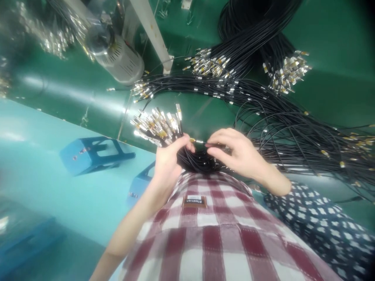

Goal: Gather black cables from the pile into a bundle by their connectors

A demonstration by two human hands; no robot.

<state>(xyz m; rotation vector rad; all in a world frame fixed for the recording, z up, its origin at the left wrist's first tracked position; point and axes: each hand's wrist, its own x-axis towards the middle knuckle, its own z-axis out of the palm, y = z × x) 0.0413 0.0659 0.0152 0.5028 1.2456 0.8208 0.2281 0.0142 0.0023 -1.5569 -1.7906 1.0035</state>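
Observation:
My left hand (172, 154) is closed round a thick bundle of black cables, whose metal-tipped ends (159, 125) fan out above the thumb. Just to the right, my right hand (234, 150) pinches a single black cable near its silver and yellow tip (197, 141), which points toward the left fingers. The bundle's black cables (197, 162) curve down and right between the hands, in front of the checked apron (211, 234). Part of the bundle is hidden behind the left palm.
On the green table (96, 97), a long spread of black cables (281, 105) runs to the right. Coiled bundles (249, 35) lie at the back. A grey machine (121, 60) stands upper left beside a white post (152, 33). Blue stools (96, 155) are below the table edge.

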